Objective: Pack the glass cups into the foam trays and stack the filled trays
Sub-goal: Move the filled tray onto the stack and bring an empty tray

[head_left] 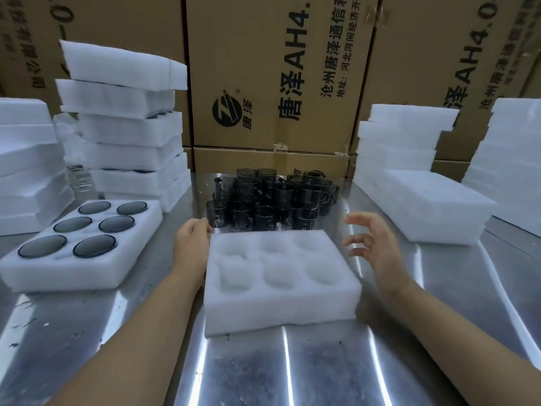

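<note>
Six pockets stand empty in the foam tray [281,312] on the worktop [322,370]; left hand [191,244] rests against its left edge, right hand [371,244] hovers spread just right of it; next, fetch glass cups [272,197] from directly behind it.

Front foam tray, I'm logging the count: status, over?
Left hand against empty tray's left edge; right hand open beside it, holding nothing. All six pockets unfilled. Loose cups just behind, nothing between.
</note>
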